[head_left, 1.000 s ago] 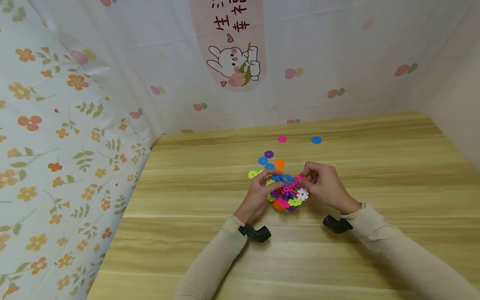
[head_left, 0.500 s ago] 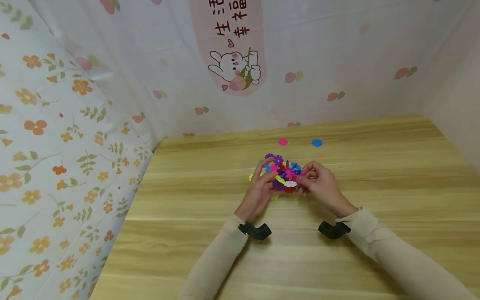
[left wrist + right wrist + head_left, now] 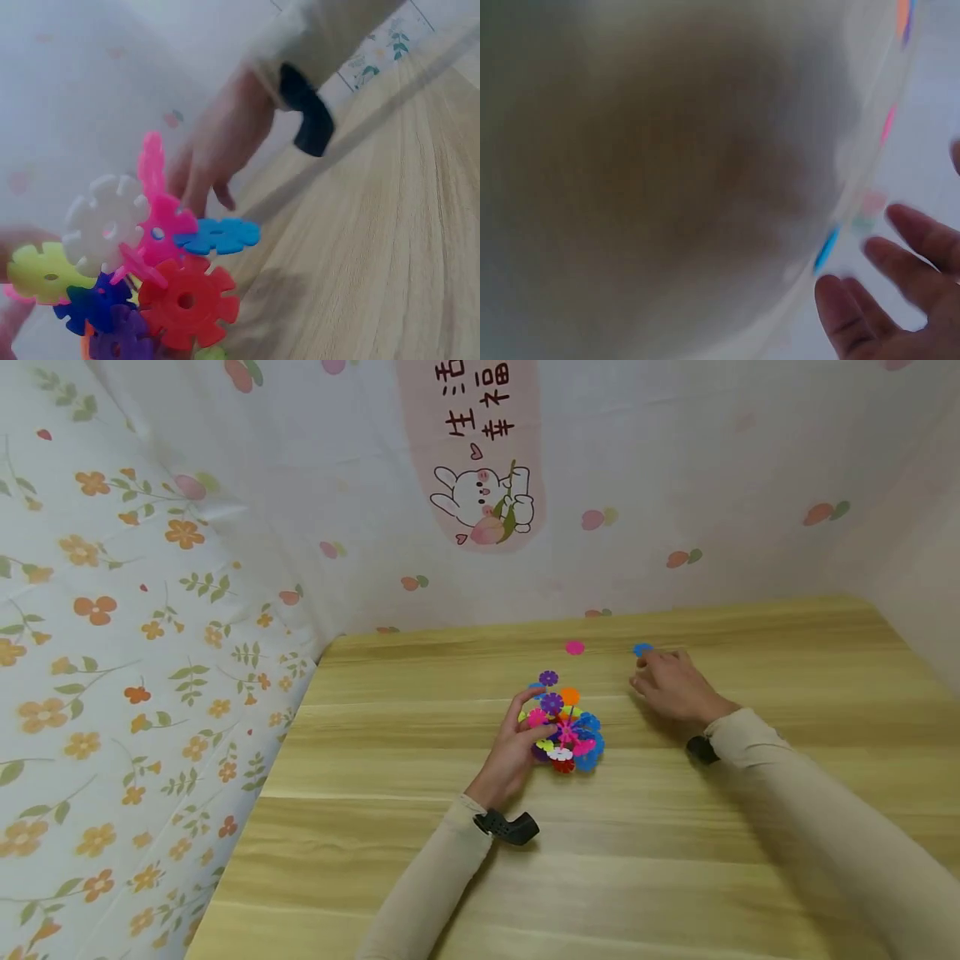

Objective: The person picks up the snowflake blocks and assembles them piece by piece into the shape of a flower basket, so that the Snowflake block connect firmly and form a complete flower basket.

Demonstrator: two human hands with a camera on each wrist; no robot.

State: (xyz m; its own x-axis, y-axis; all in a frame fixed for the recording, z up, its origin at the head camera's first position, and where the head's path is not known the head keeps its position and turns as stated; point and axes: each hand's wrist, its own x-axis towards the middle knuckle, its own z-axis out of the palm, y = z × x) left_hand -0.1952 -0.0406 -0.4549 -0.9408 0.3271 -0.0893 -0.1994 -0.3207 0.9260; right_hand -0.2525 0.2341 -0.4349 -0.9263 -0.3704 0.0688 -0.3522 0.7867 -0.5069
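Colourful notched plastic snowflake discs are slotted together into a rounded cluster [image 3: 567,732] near the middle of the wooden table. My left hand [image 3: 510,752] holds this cluster from its left side, thumb over the front and fingers curled behind. Close up in the left wrist view, a white disc [image 3: 105,225], a red disc [image 3: 187,301] and pink ones join at angles. My right hand [image 3: 675,687] is over the table to the right, fingers loosely bent and holding nothing. Its fingertips are close to a loose blue disc [image 3: 642,649]; the right wrist view shows the fingers [image 3: 904,270] spread apart.
A loose pink disc [image 3: 574,647] lies toward the back of the table [image 3: 420,693]. Just behind the cluster are a purple disc [image 3: 549,678] and an orange disc [image 3: 570,696]. A printed cloth [image 3: 337,485] hangs along the back edge.
My right hand has let go of the pink part of the cluster and moved right and back toward the blue disc. My left hand has kept its grip while the cluster has been turned.
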